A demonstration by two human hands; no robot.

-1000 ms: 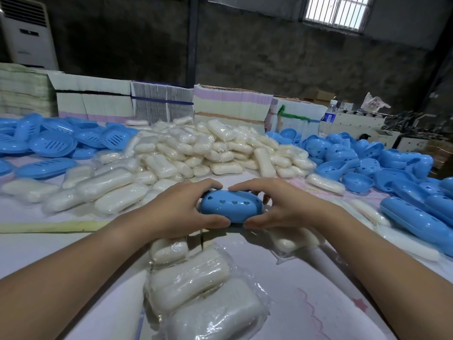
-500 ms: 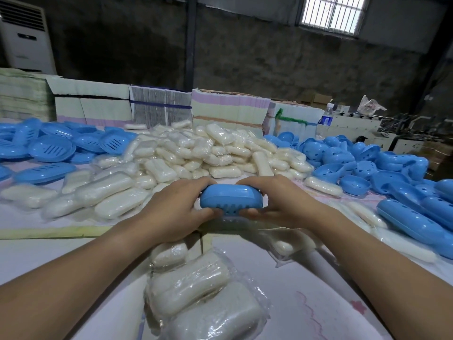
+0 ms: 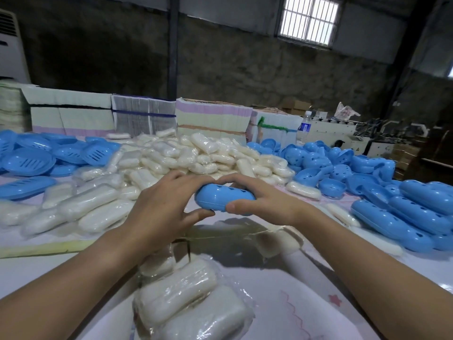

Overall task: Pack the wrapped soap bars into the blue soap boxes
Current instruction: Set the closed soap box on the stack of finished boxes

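Note:
A closed blue soap box [image 3: 224, 197] with small heart-shaped holes is held above the table in the middle of the view. My left hand [image 3: 164, 209] grips its left end, thumb underneath and fingers over the top. My right hand [image 3: 259, 202] grips its right end the same way. A big heap of wrapped white soap bars [image 3: 186, 155] lies behind the hands. More wrapped bars [image 3: 181, 298] lie close in front of me. What is inside the box is hidden.
Blue slotted box bases [image 3: 27, 160] are piled at the far left. Open blue lids [image 3: 326, 165] and closed blue boxes [image 3: 411, 212] fill the right side. Stacks of flat cartons [image 3: 137, 114] line the table's back edge, with a water bottle [image 3: 303, 126] beside them.
Both hands have lifted the blue box up and slightly to the right, off the table. The box has tilted and the grip has stayed on both ends.

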